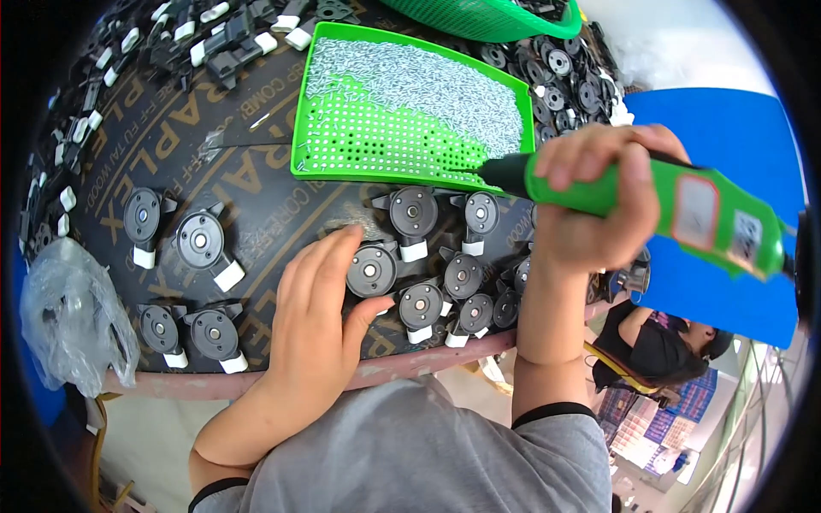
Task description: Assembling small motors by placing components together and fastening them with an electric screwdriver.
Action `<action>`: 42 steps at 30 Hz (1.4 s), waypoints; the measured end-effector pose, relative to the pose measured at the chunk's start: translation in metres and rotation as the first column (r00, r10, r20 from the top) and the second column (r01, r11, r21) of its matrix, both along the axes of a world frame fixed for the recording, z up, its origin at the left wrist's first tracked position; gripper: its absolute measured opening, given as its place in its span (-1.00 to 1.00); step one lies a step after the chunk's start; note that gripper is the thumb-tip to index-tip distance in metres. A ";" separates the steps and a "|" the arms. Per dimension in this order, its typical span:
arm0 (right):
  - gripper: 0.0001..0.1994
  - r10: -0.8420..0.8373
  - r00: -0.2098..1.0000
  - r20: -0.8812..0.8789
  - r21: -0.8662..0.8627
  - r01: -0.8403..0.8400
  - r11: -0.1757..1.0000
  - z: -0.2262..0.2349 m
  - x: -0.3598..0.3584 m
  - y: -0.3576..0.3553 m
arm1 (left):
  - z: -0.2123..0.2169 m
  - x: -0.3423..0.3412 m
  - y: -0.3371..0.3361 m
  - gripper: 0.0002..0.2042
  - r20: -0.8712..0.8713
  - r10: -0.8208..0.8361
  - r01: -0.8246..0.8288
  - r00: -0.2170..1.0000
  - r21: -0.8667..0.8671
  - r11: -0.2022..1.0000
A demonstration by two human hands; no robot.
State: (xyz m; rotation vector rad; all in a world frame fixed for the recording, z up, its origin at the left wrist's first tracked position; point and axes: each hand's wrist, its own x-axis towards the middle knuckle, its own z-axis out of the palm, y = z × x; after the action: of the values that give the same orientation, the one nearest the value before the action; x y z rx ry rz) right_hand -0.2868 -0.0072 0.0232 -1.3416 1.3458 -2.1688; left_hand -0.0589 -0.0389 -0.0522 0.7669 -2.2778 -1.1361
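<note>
My right hand (599, 192) is wrapped round a green electric screwdriver (676, 205). Its black nose (506, 173) points left, over the near right edge of a green perforated tray (342, 173). Small silver screws (419, 81) fill the far side of that tray. On the table, my left hand (318, 299) has its thumb and fingers around a round black plastic part (371, 270) that lies flat. Similar round parts with white tabs, such as one black part (414, 214) and another (421, 308), lie close to its right.
More round parts, one of them (202, 241), lie at the left. A clear plastic bag (73, 312) sits at the table's left edge. Loose black and white pieces (227, 47) are piled at the back left. A green basket (487, 21) stands behind the tray. Another person (654, 350) is beyond the table.
</note>
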 end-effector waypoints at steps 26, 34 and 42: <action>-0.75 0.424 0.888 -0.178 0.037 -0.425 0.904 0.027 0.075 0.041 | -0.001 0.002 -0.003 -0.41 -0.026 -0.029 0.028 0.999 -0.015 0.999; -0.74 0.497 0.846 -0.191 0.103 -0.487 0.868 0.019 0.069 0.037 | -0.002 0.001 0.000 -0.39 -0.049 -0.032 0.030 0.998 -0.035 0.999; -0.73 0.638 0.738 -0.219 0.230 -0.597 0.769 0.023 0.057 0.032 | -0.003 0.000 0.000 -0.41 -0.050 -0.014 0.011 0.999 -0.060 0.998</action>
State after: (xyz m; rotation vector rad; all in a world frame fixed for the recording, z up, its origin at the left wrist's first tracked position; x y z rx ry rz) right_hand -0.2297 0.0251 0.0461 -1.7759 0.9118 -1.4378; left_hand -0.0589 -0.0389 -0.0551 0.6947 -2.2673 -1.0756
